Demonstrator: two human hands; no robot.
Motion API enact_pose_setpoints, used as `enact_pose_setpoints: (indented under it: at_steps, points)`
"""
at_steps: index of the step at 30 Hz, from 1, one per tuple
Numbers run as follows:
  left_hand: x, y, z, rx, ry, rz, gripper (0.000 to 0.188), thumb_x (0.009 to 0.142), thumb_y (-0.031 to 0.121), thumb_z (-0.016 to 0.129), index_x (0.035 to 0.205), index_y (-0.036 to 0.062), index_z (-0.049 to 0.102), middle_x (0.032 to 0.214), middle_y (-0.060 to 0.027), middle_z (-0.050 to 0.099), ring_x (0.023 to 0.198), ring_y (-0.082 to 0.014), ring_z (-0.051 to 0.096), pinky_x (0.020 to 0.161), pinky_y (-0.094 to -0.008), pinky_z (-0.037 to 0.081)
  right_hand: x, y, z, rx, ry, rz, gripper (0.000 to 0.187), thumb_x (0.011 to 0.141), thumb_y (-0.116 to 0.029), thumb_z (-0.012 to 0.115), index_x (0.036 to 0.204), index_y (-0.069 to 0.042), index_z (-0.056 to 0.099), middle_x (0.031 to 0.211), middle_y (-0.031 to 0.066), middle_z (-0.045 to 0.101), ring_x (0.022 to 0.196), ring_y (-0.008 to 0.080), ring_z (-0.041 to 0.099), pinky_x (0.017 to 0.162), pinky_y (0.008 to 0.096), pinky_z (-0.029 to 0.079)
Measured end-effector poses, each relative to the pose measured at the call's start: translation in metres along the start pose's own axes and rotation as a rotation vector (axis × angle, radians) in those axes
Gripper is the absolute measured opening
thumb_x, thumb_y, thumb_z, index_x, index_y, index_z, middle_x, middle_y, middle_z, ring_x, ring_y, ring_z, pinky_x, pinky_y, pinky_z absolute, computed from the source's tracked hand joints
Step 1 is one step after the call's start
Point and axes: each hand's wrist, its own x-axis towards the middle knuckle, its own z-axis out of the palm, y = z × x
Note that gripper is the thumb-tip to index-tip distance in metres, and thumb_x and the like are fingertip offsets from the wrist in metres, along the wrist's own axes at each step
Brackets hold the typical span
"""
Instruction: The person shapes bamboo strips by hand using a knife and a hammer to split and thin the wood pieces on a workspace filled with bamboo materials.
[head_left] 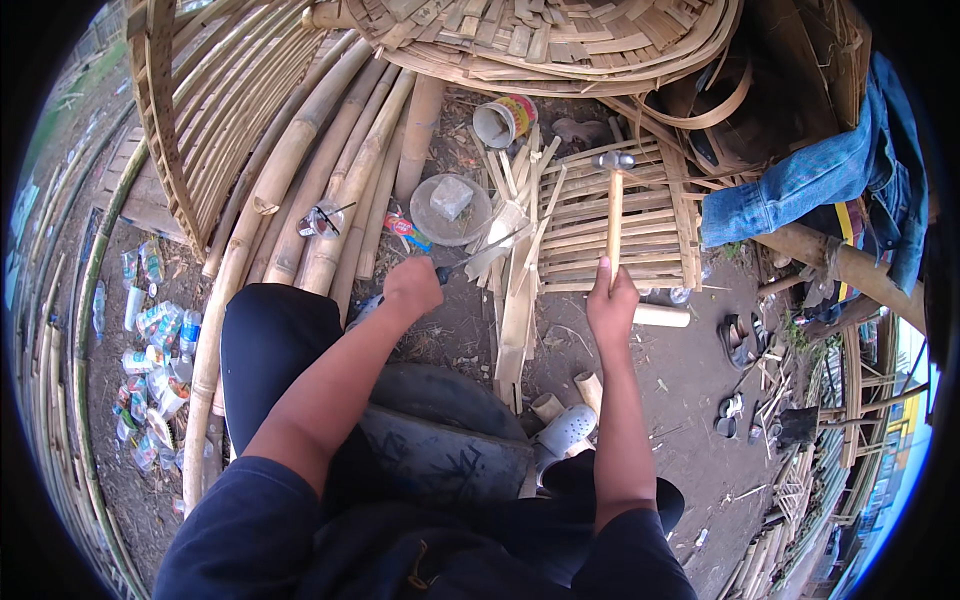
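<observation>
My right hand [612,300] is wrapped round the lower end of a hammer [614,215], its pale wooden handle upright and its metal head away from me. Beneath the hammer lies a panel of bamboo slats [575,232] on the ground. Closed into a fist, my left hand [412,287] has the dark handle of a knife [448,271] showing at its right side. The grey blade runs toward a heap of split bamboo strips [512,275]. Beyond the left hand, a stone block [450,198] rests on a round grey slab [425,213].
Thick bamboo poles [330,190] lie on the left, with a plastic cup [325,219] on them. A large woven basket [560,50] is at the back. A tin [504,122] lies near it. Plastic litter [160,360] lies far left; sandals [737,340] and a denim garment [800,190] are right.
</observation>
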Motion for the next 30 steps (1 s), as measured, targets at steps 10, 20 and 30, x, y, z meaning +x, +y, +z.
enact_pose_setpoints:
  at_steps: [10, 20, 30]
  points:
    - [0.012, -0.001, 0.008, -0.008, 0.039, -0.009, 0.029, 0.070, 0.012, 0.059, 0.092, -0.0049, 0.065, 0.096, -0.0247, 0.066, 0.093, -0.0350, 0.066, 0.084, -0.0400, 0.053, -0.017, 0.025, 0.059, 0.070, 0.046, -0.018, 0.026, 0.093, -0.022, 0.054, 0.082, 0.002, 0.053, 0.058, 0.0190, 0.056, 0.047, 0.0347, 0.056, 0.049, 0.0426, 0.044]
    - [0.008, -0.007, 0.002, 0.043, -0.076, -0.080, 0.028, 0.074, 0.014, 0.060, 0.097, 0.0003, 0.067, 0.105, -0.0209, 0.066, 0.101, -0.0332, 0.064, 0.086, -0.0391, 0.052, -0.028, 0.070, 0.050, -0.168, -0.094, 0.027, 0.038, 0.092, -0.027, 0.056, 0.073, 0.005, 0.059, 0.064, 0.0284, 0.058, 0.059, 0.0433, 0.060, 0.053, 0.0481, 0.046]
    - [0.017, -0.001, 0.021, 0.077, -0.067, -0.105, 0.030, 0.075, 0.018, 0.060, 0.100, 0.0013, 0.067, 0.106, -0.0205, 0.066, 0.102, -0.0334, 0.064, 0.088, -0.0395, 0.051, 0.013, -0.003, 0.037, 0.264, 0.179, -0.225, 0.024, 0.093, -0.018, 0.056, 0.083, 0.002, 0.050, 0.054, 0.0193, 0.050, 0.048, 0.0398, 0.054, 0.047, 0.0439, 0.041]
